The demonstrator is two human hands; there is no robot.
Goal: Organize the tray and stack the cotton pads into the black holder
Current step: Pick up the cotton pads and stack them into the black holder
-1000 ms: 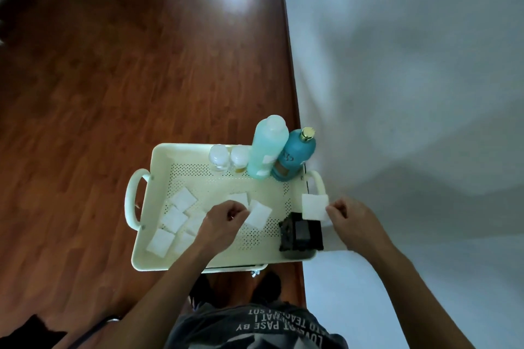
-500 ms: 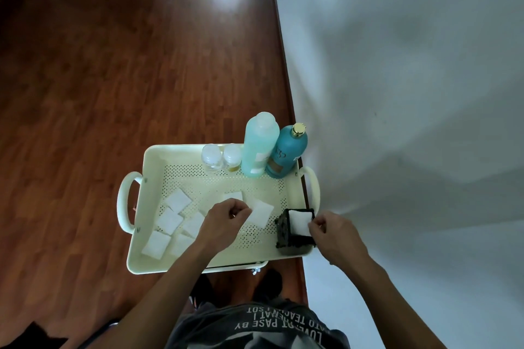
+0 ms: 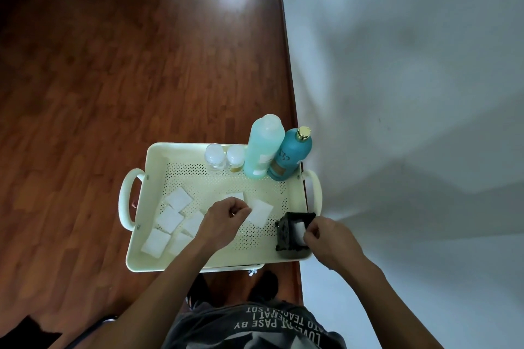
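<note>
Pads (image 3: 170,219) lie scattered on the cream tray (image 3: 141,235) (most at its left end), one (image 3: 259,212) near the middle. Right hand (image 3: 330,241) pinches a pad (image 3: 299,231) into the black holder (image 3: 286,232) at the tray's near right corner. Left hand (image 3: 224,219) is curled, fingertips pinching a pad's (image 3: 236,196) edge. Bottles (image 3: 263,147) stand along the far rim.

Glossy reddish-brown wood floor (image 3: 113,79) – bright glare at the top – meets a plain white wall (image 3: 411,65)

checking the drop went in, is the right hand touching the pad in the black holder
Touching: the head view shows the right hand fingertips pinching the white pad inside the black holder.
</note>
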